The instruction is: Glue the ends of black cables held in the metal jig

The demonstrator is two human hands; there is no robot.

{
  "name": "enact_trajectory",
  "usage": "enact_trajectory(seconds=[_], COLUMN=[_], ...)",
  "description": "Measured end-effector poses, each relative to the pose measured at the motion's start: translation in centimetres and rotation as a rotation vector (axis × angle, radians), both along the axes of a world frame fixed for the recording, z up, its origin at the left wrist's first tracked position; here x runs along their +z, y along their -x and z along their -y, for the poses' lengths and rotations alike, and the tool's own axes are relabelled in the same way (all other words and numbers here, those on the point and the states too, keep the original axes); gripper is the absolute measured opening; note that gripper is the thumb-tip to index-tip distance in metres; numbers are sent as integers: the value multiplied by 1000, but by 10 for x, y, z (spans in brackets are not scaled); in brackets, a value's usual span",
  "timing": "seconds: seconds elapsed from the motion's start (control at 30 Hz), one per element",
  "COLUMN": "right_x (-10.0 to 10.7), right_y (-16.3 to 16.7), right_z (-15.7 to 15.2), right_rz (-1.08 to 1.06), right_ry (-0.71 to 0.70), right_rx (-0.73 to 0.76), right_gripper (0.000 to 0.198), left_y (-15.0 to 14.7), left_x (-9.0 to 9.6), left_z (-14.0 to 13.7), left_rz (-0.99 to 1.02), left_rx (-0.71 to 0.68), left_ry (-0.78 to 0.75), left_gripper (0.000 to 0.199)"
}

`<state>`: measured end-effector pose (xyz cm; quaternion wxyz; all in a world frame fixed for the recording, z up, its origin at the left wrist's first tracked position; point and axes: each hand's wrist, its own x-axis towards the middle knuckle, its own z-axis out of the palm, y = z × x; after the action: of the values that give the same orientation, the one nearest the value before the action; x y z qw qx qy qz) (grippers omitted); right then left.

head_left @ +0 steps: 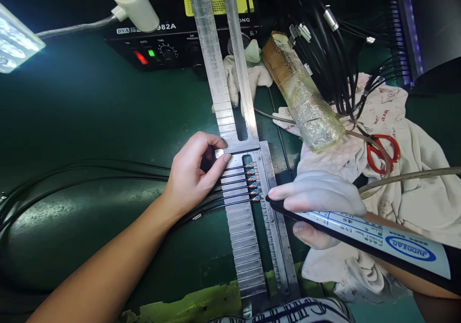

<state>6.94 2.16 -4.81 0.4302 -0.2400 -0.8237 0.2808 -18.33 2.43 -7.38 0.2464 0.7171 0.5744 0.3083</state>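
Note:
A long metal jig [248,246] with a slotted rail runs up the middle of the bench. Several black cables [236,175] lie side by side across it, their stripped ends with small coloured wires and connectors [255,185] at the inner slot. My left hand [194,174], bare, has its thumb and bent index finger closed at the jig's left edge, just above the cables. In a white glove, my right hand [320,200] grips a black glue syringe [363,239] with a white and blue label. The syringe tip touches or nearly touches the lowest connector.
Behind the jig is a black dispenser controller [158,49] with lit buttons. A lamp [18,40] shines at upper left. Red-handled scissors [383,152] and a wrapped block [306,97] lie on white cloth [414,136] to the right. More black cables [331,59] hang at upper right.

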Motion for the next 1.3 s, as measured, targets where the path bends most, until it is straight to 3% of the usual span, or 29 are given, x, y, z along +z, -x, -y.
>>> enact_trajectory(seconds=[1.3], right_x=[1], right_y=[2], right_z=[-1], right_rz=[19], right_ry=[61], right_rx=[-15], right_gripper=[25], left_y=[1], left_x=[-1], left_z=[0], left_rz=[-23], left_rx=[15], left_ry=[15], left_gripper=[8])
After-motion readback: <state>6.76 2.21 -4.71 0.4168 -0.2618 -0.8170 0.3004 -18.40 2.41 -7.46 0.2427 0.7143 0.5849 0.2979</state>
